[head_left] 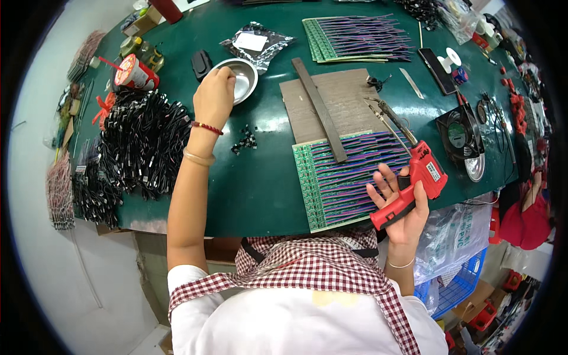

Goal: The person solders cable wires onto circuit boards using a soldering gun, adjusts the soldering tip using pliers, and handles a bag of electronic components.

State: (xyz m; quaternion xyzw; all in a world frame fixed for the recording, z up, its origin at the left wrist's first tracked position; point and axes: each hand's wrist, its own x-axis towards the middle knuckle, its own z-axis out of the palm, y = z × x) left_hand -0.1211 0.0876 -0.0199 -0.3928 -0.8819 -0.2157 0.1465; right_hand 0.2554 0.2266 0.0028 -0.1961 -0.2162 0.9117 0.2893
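Observation:
My left hand is over the rim of a small round metal bowl, its fingers bent together. Whatever they pinch, if anything, is hidden. In my right hand rests a red soldering gun, cradled between thumb and palm with the other fingers loosely spread. Its tip points up and away, toward a brown board. Just left of that hand lies a panel of green circuit boards with rows of purple and blue wires. A dark flat bar lies across the brown board and the wires.
Small black parts lie in a pile below the bowl. Bundled black cables heap up at left, beside a paper cup. Another wired panel lies at the far side. A fan and a phone are at right.

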